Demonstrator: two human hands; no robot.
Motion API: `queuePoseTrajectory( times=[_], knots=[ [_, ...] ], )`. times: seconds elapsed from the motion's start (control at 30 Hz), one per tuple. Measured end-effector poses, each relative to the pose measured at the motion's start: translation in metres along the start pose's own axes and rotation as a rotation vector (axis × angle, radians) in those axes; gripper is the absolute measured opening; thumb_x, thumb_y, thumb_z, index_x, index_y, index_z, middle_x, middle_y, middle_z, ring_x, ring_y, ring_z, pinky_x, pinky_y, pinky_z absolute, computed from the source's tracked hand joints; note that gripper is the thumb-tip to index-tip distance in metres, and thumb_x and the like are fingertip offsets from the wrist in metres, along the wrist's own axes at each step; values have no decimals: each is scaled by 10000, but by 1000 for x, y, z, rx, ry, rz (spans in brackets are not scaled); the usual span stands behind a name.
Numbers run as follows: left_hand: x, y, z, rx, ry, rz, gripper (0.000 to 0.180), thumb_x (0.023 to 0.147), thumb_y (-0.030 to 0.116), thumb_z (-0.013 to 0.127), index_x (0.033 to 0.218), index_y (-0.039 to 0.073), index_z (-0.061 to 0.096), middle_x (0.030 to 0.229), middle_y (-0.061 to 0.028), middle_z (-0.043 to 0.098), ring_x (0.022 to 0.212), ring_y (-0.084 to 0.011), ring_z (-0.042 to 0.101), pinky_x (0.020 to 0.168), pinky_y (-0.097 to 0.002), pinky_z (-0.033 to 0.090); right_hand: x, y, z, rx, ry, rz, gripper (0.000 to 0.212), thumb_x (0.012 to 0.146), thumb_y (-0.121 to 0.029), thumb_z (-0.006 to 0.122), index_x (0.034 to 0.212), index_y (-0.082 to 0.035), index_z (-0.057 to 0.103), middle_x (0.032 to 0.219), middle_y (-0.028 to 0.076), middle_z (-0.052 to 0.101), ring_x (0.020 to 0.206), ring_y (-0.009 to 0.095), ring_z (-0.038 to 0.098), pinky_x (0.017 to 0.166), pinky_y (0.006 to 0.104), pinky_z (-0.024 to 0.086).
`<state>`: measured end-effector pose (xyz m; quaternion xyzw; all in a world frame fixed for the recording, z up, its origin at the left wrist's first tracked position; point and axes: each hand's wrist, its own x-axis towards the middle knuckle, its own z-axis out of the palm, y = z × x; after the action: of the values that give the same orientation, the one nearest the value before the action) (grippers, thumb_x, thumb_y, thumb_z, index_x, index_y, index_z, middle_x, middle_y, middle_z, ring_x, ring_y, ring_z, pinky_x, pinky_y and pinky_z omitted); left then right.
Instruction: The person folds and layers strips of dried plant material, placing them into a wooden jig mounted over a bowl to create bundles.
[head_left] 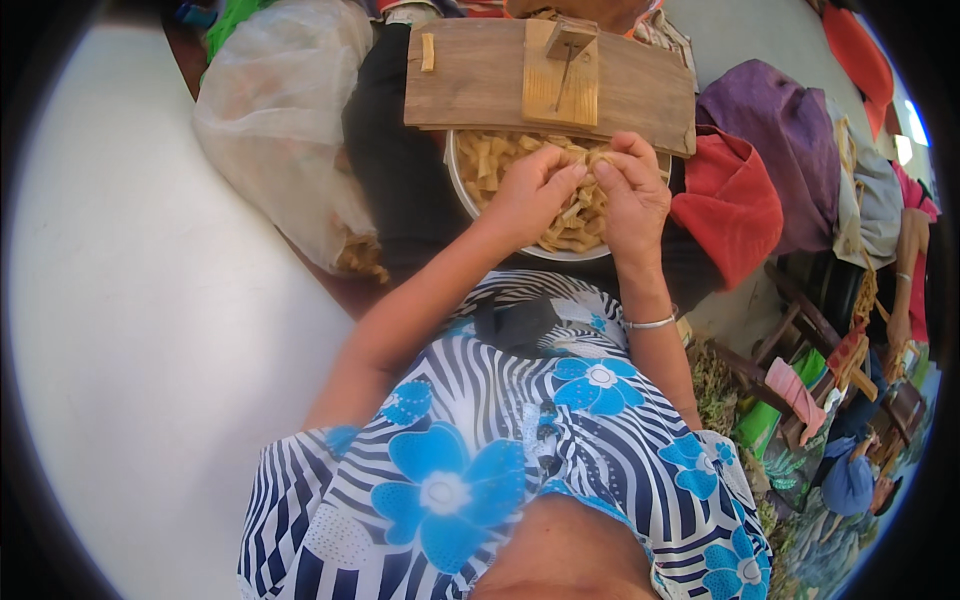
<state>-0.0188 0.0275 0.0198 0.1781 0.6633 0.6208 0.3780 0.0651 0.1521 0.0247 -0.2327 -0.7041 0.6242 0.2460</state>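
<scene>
A round metal basin (457, 185) rests on my lap, filled with short, pale tan knotted-looking strips (573, 238). My left hand (535, 193) and my right hand (634, 200) meet over it, thumbs and fingertips pinched close together. Between them shows a bit of a tan strip (590, 158), mostly hidden by the fingers. Just beyond my hands a wooden board (470, 85) lies across the basin's far rim. Fixed on the board is a smaller, lighter wood block (560, 85) with an upright piece and a thin dark rod. One small tan strip (428, 52) lies at the board's left end.
On the left bulges a translucent plastic bag (290, 110) with brown pieces at its mouth. Red cloth (728, 195) and a purple bag (770, 150) crowd the right side. Other people's arms (905, 290) and wooden stools (800, 330) appear farther right. A white wall-like surface (150, 300) fills the left.
</scene>
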Motion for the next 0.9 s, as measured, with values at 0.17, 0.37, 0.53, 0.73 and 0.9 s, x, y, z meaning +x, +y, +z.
queuePoseTrajectory(
  times=[0.17,0.37,0.53,0.73,0.9],
  knots=[
    [-28,-10,-23,520,76,349,68,862,117,592,898,61,608,749,-102,582,622,-238,576,574,-314,457,3,17,-9,264,63,251,149,911,-66,619,1004,36,675,1116,39,600,960,100,559,865,228,452],
    [-21,12,-30,1039,208,719,77,761,102,634,813,104,578,692,-63,508,677,-238,593,568,-358,472,21,-21,-29,-284,-331,119,272,941,-145,587,1167,4,610,1026,39,637,860,70,564,777,205,460],
    [-8,17,-39,765,75,586,105,835,139,620,881,45,623,718,-90,571,688,-268,602,572,-364,457,28,-35,-42,-405,-572,265,181,913,-149,624,880,29,618,706,38,576,675,128,543,619,288,444],
    [-2,13,-56,285,-161,141,227,910,194,580,885,-23,641,677,-100,602,635,-179,553,599,-325,436,27,-26,-45,-669,-422,-319,110,833,-125,668,847,-17,655,705,169,590,649,300,579,614,376,458],
    [12,18,-63,248,-212,15,230,916,192,575,909,-26,651,674,-49,584,640,-112,513,596,-297,430,49,-25,-40,-883,-171,-495,296,786,-115,680,1073,-52,645,996,153,654,908,326,611,771,397,476]
  ],
)
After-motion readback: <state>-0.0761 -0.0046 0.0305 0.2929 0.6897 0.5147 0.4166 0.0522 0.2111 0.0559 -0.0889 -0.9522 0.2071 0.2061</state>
